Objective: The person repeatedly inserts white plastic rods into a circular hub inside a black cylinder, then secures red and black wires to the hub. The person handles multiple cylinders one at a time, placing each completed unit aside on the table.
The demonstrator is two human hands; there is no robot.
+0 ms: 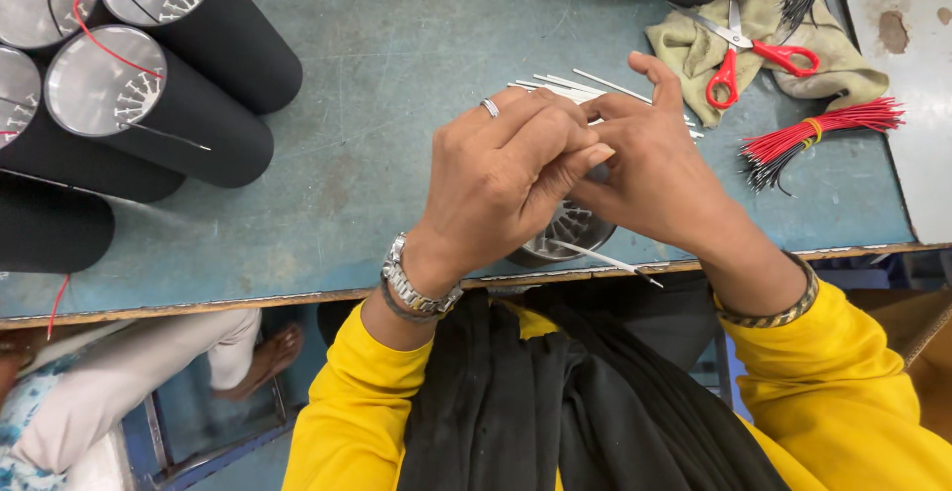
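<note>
– How many black cylinders (pixel 169 104) left of the finned metal part (pixel 567 231)?
– Four, smooth, silver-capped; one red-handled scissors (pixel 739 50) on cloth.
– And the hands?
– Left hand (pixel 501 179) and right hand (pixel 650 169) pinch together above that part; what they grip, I cannot tell.

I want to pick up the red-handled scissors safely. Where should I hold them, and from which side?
Judging by their pose, grip the scissors by the red loop handles, coming from the right. They lie flat on the cloth, blades pointing up-left, handles toward the red wire bundle.
</note>
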